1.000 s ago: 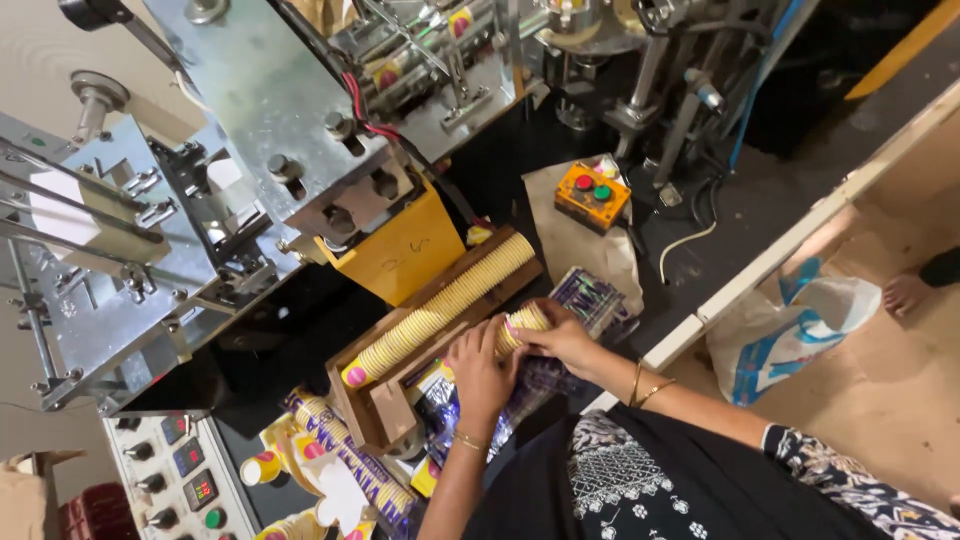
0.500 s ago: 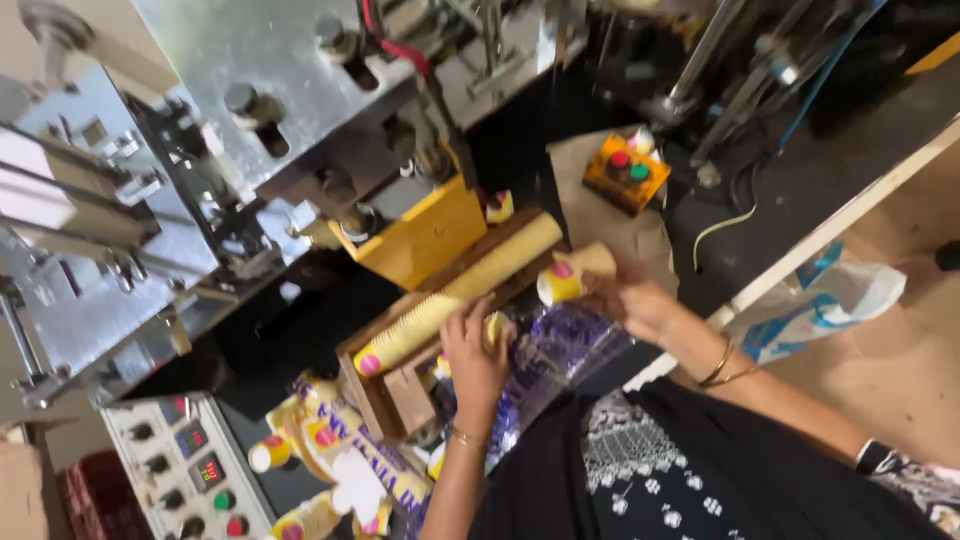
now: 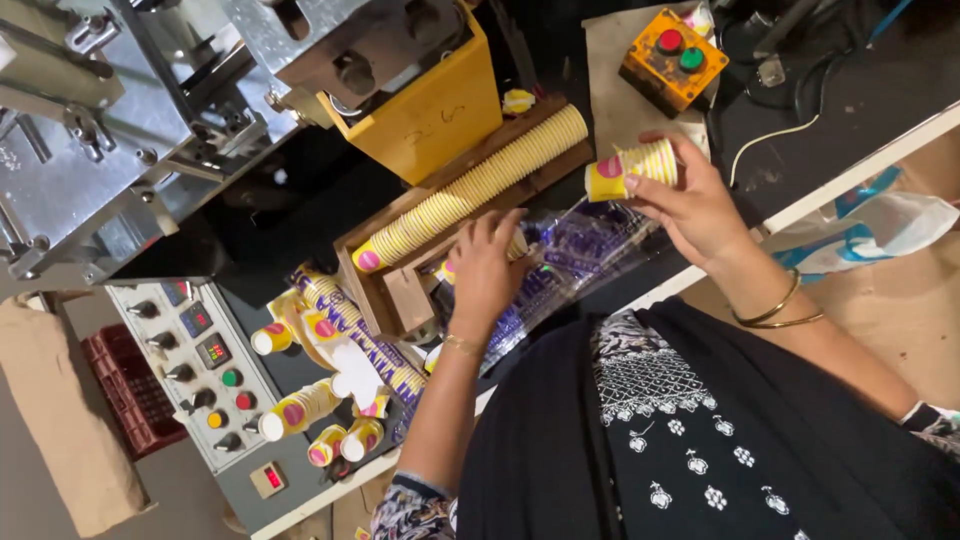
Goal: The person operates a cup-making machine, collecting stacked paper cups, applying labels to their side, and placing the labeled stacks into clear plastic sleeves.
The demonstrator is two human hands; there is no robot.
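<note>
My right hand point(image 3: 690, 205) holds a short stack of yellow paper cups point(image 3: 630, 168) lifted above the bench, their pink bottom facing left. My left hand point(image 3: 487, 268) rests on another short stack of cups point(image 3: 447, 270) lying in the near slot of a wooden tray point(image 3: 405, 300). A long row of nested yellow cups point(image 3: 470, 188) lies in the tray's far channel, running out from under a yellow machine housing point(image 3: 430, 110). A clear printed plastic sleeve point(image 3: 575, 265) lies between my hands.
A metal machine point(image 3: 150, 110) fills the upper left. A grey control panel point(image 3: 205, 375) with knobs and coloured buttons sits at the lower left, with bagged and loose cup stacks point(image 3: 330, 400) beside it. An orange button box point(image 3: 673, 58) stands at the top right.
My right hand has lifted the short stack of cups up and to the right, away from the tray. My left hand stays on the cups in the tray.
</note>
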